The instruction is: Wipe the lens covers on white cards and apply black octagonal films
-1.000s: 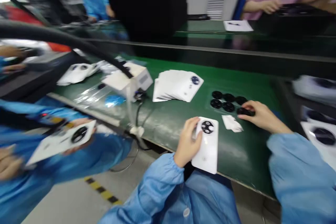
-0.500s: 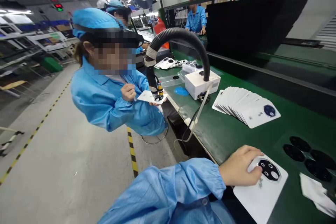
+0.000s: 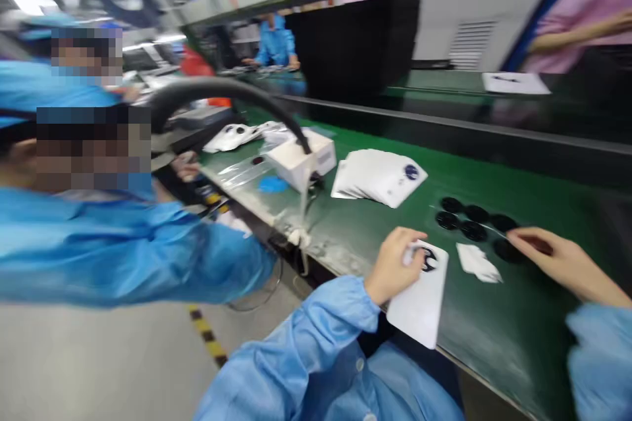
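My left hand (image 3: 395,263) rests curled on the top end of a white phone back cover (image 3: 422,296) that lies on the green belt (image 3: 355,230) and overhangs its near edge; a black round camera ring shows on the cover beside my fingers. My right hand (image 3: 557,260) lies over a cluster of black round camera lens pieces (image 3: 469,220), fingertips pinched on one dark piece (image 3: 536,245). A small white cloth or film scrap (image 3: 476,262) sits between my hands. The picture is blurred by motion.
A fanned stack of white covers (image 3: 380,177) lies further back on the belt. A white box (image 3: 301,161) with a black hose (image 3: 222,95) stands to its left. A co-worker in a blue coat (image 3: 123,243) sits close on my left. Other people work behind.
The view swung left toward the co-worker, then back right. My left hand stayed on the white cover; my right hand is back in view at the black lens pieces.
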`<state>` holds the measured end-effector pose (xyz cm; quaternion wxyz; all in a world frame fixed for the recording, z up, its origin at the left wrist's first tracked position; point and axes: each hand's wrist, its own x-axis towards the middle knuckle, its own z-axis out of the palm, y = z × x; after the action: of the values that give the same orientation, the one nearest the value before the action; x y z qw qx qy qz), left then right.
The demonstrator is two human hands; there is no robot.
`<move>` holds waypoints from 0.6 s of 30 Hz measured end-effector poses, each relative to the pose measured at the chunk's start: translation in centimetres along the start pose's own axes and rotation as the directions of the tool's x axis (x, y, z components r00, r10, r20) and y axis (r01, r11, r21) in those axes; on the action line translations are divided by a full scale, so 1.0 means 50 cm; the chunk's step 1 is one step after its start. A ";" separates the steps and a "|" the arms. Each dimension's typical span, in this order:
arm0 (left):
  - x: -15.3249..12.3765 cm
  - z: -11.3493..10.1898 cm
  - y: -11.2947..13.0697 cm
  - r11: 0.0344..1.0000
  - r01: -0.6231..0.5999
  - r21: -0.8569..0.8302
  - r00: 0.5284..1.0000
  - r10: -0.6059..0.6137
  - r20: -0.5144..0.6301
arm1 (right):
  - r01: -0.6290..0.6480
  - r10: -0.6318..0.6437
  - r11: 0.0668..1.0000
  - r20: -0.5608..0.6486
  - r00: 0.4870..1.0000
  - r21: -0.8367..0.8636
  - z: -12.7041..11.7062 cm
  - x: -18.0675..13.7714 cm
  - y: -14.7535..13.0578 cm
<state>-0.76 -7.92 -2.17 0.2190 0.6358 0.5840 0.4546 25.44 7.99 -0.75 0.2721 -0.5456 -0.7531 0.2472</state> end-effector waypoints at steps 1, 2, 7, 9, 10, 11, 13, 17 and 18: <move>0.022 0.001 0.012 0.999 -0.027 0.018 0.998 0.026 0.057 | -0.055 0.055 0.998 0.009 0.998 0.023 -0.006 -0.018 0.017; 0.049 0.007 0.024 0.997 -0.062 0.038 0.991 0.057 0.120 | -0.104 0.105 0.993 -0.023 0.994 0.050 -0.006 -0.029 0.031; 0.184 0.109 0.072 0.940 -0.280 0.193 0.879 0.170 0.445 | -0.213 0.223 0.971 -0.089 0.971 0.111 0.012 -0.027 0.066; 0.213 0.157 0.080 0.898 -0.338 0.281 0.844 0.157 0.513 | -0.208 0.217 0.973 -0.085 0.972 0.103 0.016 -0.028 0.066; 0.221 0.177 0.082 0.876 -0.357 0.323 0.834 0.144 0.532 | -0.200 0.208 0.975 -0.082 0.975 0.094 0.018 -0.030 0.063; 0.227 0.193 0.082 0.854 -0.372 0.363 0.829 0.129 0.544 | -0.191 0.198 0.978 -0.080 0.977 0.082 0.020 -0.033 0.060; 0.233 0.213 0.081 0.813 -0.390 0.433 0.826 0.102 0.554 | -0.177 0.180 0.983 -0.079 0.980 0.047 0.024 -0.038 0.053; 0.244 0.223 0.084 0.743 -0.417 0.523 0.814 0.050 0.579 | -0.168 0.165 0.985 -0.083 0.983 -0.041 0.032 -0.040 0.043; 0.250 0.224 0.087 0.731 -0.424 0.535 0.805 0.033 0.592 | -0.167 0.162 0.984 -0.080 0.984 -0.062 0.033 -0.039 0.040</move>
<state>9.73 5.71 -0.11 0.0833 0.8429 0.5292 0.0495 26.21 6.55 -3.56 0.2598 -0.6239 -0.7027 0.2225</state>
